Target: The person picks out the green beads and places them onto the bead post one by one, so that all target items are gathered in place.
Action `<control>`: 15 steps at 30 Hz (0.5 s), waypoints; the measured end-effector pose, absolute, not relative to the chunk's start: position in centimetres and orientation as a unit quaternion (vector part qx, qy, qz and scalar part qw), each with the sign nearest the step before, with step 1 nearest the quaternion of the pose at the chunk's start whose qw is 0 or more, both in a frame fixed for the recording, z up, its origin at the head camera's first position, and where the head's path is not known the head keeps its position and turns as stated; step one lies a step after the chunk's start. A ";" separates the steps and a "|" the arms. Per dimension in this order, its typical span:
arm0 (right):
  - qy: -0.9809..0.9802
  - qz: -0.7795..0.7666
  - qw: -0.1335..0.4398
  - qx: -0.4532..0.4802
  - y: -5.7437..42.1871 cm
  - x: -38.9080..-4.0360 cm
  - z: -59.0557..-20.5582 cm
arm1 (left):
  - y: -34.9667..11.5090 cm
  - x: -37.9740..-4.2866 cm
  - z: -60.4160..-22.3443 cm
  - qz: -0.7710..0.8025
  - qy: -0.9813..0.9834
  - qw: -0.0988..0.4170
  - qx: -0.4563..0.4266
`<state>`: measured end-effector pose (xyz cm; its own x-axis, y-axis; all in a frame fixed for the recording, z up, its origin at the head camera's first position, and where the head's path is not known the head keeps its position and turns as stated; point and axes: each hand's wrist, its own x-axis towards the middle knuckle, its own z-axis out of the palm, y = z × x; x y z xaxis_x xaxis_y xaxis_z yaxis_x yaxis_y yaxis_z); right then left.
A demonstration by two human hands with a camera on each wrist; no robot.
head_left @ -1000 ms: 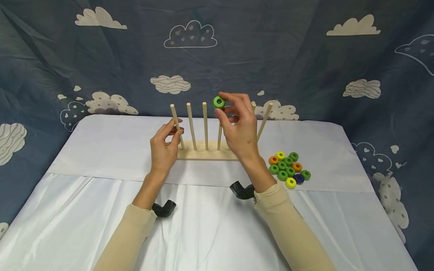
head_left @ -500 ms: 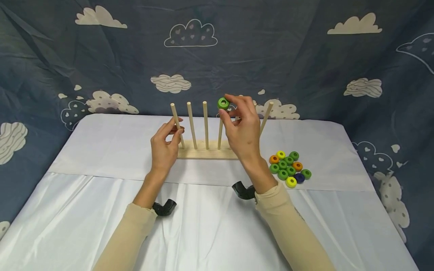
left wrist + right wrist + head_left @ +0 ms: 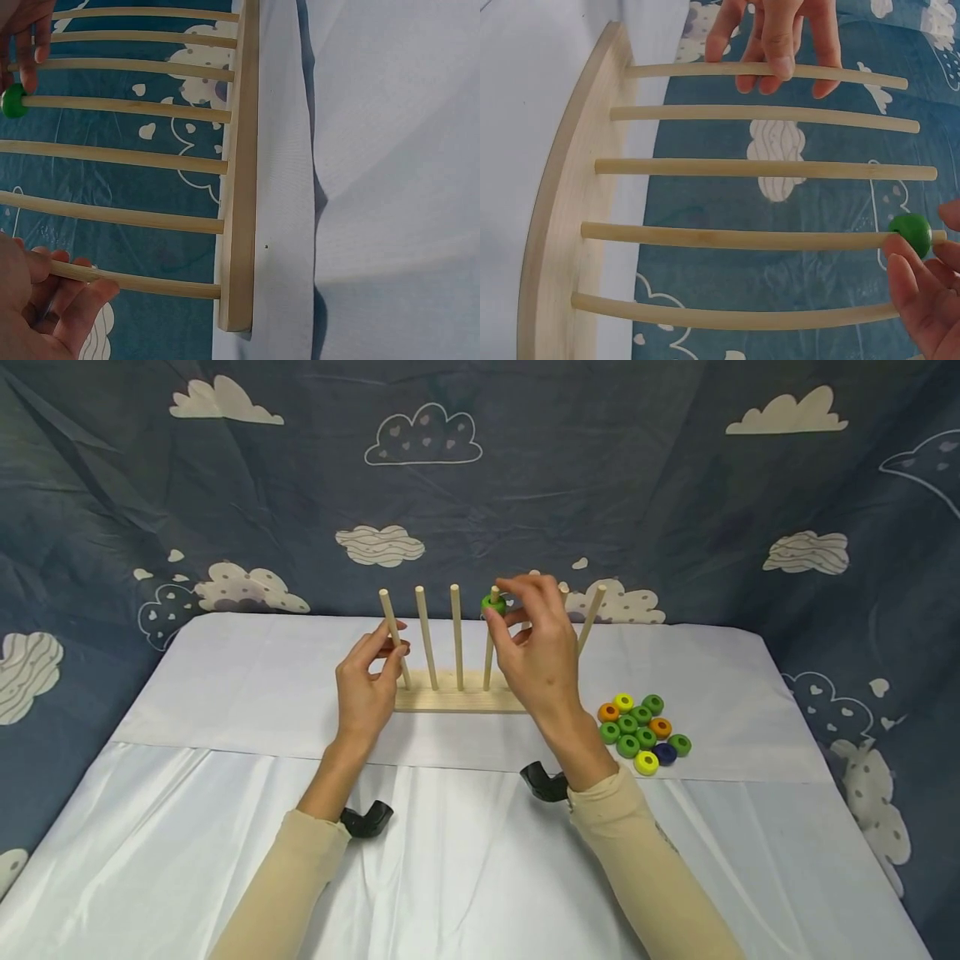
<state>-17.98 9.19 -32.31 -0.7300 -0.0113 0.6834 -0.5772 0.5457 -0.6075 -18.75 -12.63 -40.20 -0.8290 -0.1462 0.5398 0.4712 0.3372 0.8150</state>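
A wooden peg rack (image 3: 457,702) stands on the white cloth with several upright pegs. My left hand (image 3: 365,689) pinches the leftmost peg (image 3: 387,607) between thumb and fingers, as the left wrist view also shows. At the middle peg (image 3: 705,238), my right hand (image 3: 543,656) holds a green ring-shaped bead (image 3: 489,607) by its edge. The bead sits around this peg close to the top, and the peg's tip pokes out past it in the right wrist view. No other beads show on the pegs. In the head view my right hand hides part of the pegs behind it.
To the right of the rack, several loose beads lie flat in a cluster: green (image 3: 627,746), yellow (image 3: 646,763), orange (image 3: 660,727) and one dark blue bead (image 3: 664,753). Behind the table hangs a dark blue cloth (image 3: 570,485) with a cloud print.
My right hand moved slightly right and brought the green bead down over the middle peg's tip, turning it flatter. My left hand stayed on the leftmost peg.
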 end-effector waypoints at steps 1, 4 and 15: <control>-0.818 0.443 0.320 0.180 9.2 -18.0 -32.3 | -12.6 -18.8 -40.2 -0.567 -0.771 0.272 -0.106; -0.815 0.451 0.316 0.182 9.4 -17.9 -32.4 | -12.6 -18.8 -40.2 -0.568 -0.770 0.271 -0.106; -0.788 0.504 0.286 0.210 10.2 -18.0 -32.4 | -12.7 -18.7 -40.3 -0.567 -0.769 0.275 -0.109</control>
<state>-18.00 10.16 -32.39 -0.7481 -0.0420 0.6622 -0.6187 0.4048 -0.6733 -18.68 -12.71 -40.29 -0.8255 -0.1440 0.5457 0.4784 0.3344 0.8120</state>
